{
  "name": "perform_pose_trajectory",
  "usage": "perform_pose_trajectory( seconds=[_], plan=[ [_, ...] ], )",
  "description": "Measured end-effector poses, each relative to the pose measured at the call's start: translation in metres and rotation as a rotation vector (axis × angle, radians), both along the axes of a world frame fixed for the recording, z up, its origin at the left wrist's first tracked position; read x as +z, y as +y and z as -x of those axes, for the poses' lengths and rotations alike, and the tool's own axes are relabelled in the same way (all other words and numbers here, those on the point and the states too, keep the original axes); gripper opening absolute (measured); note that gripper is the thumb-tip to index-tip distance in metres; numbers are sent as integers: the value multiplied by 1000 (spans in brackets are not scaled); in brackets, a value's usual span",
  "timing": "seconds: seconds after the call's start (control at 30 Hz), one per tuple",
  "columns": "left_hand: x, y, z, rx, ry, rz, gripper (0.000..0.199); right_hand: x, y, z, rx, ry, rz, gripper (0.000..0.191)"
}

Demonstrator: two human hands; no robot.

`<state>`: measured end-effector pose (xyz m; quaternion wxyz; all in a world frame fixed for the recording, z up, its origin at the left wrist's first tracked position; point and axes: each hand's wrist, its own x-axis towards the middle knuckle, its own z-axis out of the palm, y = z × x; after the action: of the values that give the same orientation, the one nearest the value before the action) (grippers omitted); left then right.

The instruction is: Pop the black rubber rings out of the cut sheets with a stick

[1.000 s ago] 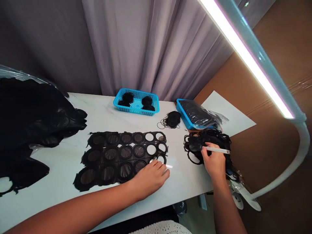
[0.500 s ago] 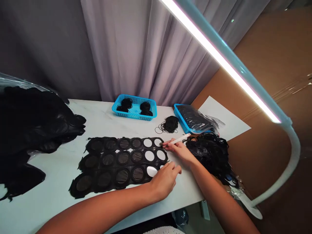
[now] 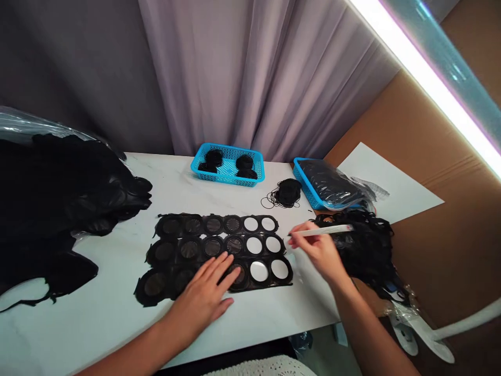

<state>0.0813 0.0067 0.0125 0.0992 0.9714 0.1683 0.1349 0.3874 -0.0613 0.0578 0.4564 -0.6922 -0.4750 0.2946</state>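
Observation:
A black sheet of round ringed pieces in three rows [image 3: 213,245] lies on the white table. Most of its circles are dark; several at the right end show white. My left hand [image 3: 207,287] rests on the front row with fingers stretched out, holding nothing. Just off the sheet's right edge, my right hand [image 3: 313,248] is closed round a slim white pen-like tool [image 3: 326,230]. Its dark tip points left towards the sheet, and its exact kind is unclear. Black scraps [image 3: 366,250] are piled to the right of that hand.
Bundles of black cord fill part of a blue basket [image 3: 227,180] at the back. Loose black cord [image 3: 287,193] lies beside a second blue basket [image 3: 309,190] holding a plastic-wrapped black pack. Black material [image 3: 78,193] is heaped at left. A bright lamp [image 3: 430,68] hangs at upper right.
My left hand has moved left from the sheet's right end and spread flat. My right hand has drawn back from the top-right circle with the tool. The camera view has shifted.

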Motion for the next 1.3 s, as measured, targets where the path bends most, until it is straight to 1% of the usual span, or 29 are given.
perform_pose_trajectory(
  seconds=[0.07, 0.1, 0.17, 0.23, 0.37, 0.57, 0.7, 0.77, 0.87, 0.9, 0.93, 0.97, 1.0, 1.03, 1.07, 1.1, 1.17, 1.23, 1.3],
  plan=[
    [-3, 9, 20, -44, 85, -4, 53, -6, 10, 40, 252, 221, 61, 19],
    [-2, 11, 27, -69, 123, 1, 57, -10, 14, 57, 356, 257, 80, 17],
    [-1, 12, 34, -106, 178, 20, 63, -18, 18, 81, 492, 196, 71, 16],
    [0, 11, 36, -122, 197, 42, 66, -26, 18, 92, 539, 88, 36, 20],
    [-2, 9, 37, -126, 192, 63, 66, -31, 14, 95, 546, 29, 35, 23],
    [-6, 9, 38, -129, 180, 56, 65, -27, 16, 92, 570, -19, 54, 19],
    [-7, 9, 37, -123, 134, 41, 67, -28, 10, 100, 592, -96, 37, 19],
    [-8, 8, 37, -116, 107, 33, 71, -31, 4, 107, 611, -221, -8, 16],
    [-9, 7, 38, -118, 87, 26, 74, -34, 3, 106, 645, -526, -104, 11],
    [-9, 7, 38, -117, 85, 25, 73, -33, 8, 100, 613, -613, -119, 12],
    [-8, 6, 39, -115, 84, 25, 72, -32, 15, 91, 545, -672, -120, 13],
    [-7, 6, 39, -110, 86, 26, 71, -30, 23, 81, 439, -697, -112, 14],
    [-6, 6, 39, -106, 90, 26, 70, -27, 33, 71, 298, -691, -89, 15],
    [-4, 6, 39, -106, 95, 26, 71, -24, 42, 63, 211, -659, -77, 15],
    [-2, 6, 38, -108, 100, 26, 73, -21, 51, 57, 176, -600, -70, 14],
    [0, 8, 37, -109, 102, 27, 75, -19, 58, 54, 192, -522, -64, 13],
    [2, 12, 31, -81, 103, 37, 79, -16, 65, 57, 339, -350, -46, 10],
    [3, 19, 24, -20, 98, 48, 75, -18, 66, 68, 484, -217, -11, 10],
    [-1, 26, 18, 18, 90, 53, 68, -22, 64, 77, 562, -152, 8, 11]
  ],
)
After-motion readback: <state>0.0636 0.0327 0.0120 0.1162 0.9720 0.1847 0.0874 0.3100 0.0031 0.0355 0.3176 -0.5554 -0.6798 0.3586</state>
